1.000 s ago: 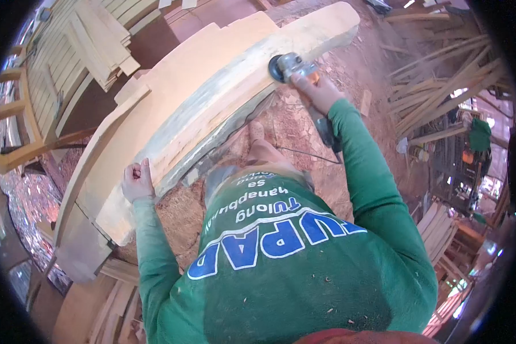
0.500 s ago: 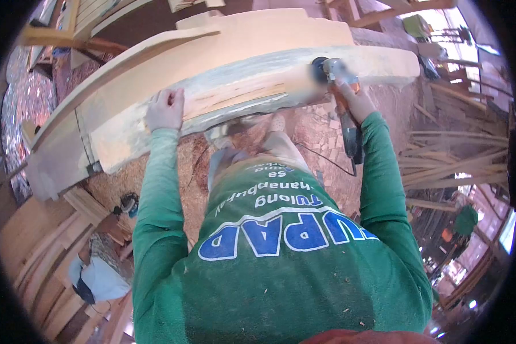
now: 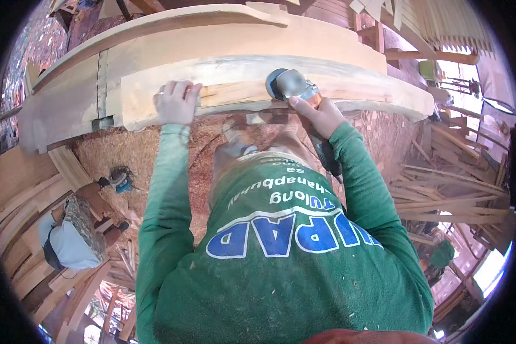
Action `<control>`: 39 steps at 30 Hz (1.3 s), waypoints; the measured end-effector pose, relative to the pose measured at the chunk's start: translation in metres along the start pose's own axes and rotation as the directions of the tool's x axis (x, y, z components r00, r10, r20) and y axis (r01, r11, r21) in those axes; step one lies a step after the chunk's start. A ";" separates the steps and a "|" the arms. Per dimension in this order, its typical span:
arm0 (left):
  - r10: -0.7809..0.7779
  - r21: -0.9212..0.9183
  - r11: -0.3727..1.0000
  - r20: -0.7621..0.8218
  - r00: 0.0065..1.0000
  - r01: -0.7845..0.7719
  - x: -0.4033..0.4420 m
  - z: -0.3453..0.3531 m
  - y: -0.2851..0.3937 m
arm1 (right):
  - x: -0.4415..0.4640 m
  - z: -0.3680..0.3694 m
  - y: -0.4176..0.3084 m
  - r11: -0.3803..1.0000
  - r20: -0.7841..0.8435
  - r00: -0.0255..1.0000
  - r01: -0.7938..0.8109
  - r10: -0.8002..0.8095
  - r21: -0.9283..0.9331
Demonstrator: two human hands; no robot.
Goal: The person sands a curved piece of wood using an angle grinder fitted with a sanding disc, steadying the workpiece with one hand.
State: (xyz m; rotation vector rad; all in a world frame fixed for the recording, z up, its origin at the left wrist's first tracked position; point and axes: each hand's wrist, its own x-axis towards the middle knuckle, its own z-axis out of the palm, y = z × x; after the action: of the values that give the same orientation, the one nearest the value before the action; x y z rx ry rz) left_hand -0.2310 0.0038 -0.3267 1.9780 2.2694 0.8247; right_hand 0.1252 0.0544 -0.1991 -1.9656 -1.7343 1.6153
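My right hand (image 3: 322, 114) is wrapped round an angle grinder (image 3: 311, 96), with the thumb up near its head. The grinder's round disc (image 3: 276, 84) is against the pale surface of a long curved wooden piece (image 3: 235, 89). To the left, my left hand (image 3: 178, 103) rests on the same piece near its near edge, its fingers curled and holding nothing that I can see. Bare wood grain shows between the hands, with greyish patches along the upper part. The grinder's body runs down beside my right sleeve, its lower end partly hidden.
Sawdust and wood chips cover the ground (image 3: 172, 155) below the piece. A person (image 3: 77, 241) is low down at the lower left, near stacked planks (image 3: 26, 223). Loose timber strips (image 3: 447, 195) lie at the right. More wooden slats (image 3: 447, 26) stand at the upper right.
The grinder has moved left along the wood, closer to my left hand. My left hand stays on the wood, its fingers slightly shifted. The view has turned a little.
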 end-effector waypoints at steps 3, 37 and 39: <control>-0.077 0.031 0.996 -0.073 0.994 0.080 -0.013 -0.025 -0.030 | 0.000 0.024 -0.033 0.999 0.096 0.995 -0.010 0.015 -0.052; 0.201 -0.209 0.962 0.109 0.974 -0.175 0.023 0.037 0.107 | 0.006 -0.035 0.048 0.984 -0.100 0.981 -0.159 0.166 0.075; 0.193 -0.220 0.963 0.156 0.969 -0.156 0.026 0.050 0.112 | 0.007 -0.047 0.067 0.961 -0.151 0.986 -0.031 0.075 0.276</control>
State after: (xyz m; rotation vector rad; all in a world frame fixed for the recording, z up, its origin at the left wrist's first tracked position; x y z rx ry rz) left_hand -0.1163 0.0525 -0.3170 2.0840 1.8537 0.8228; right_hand 0.2033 0.0613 -0.2246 -1.9615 -1.3328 1.5646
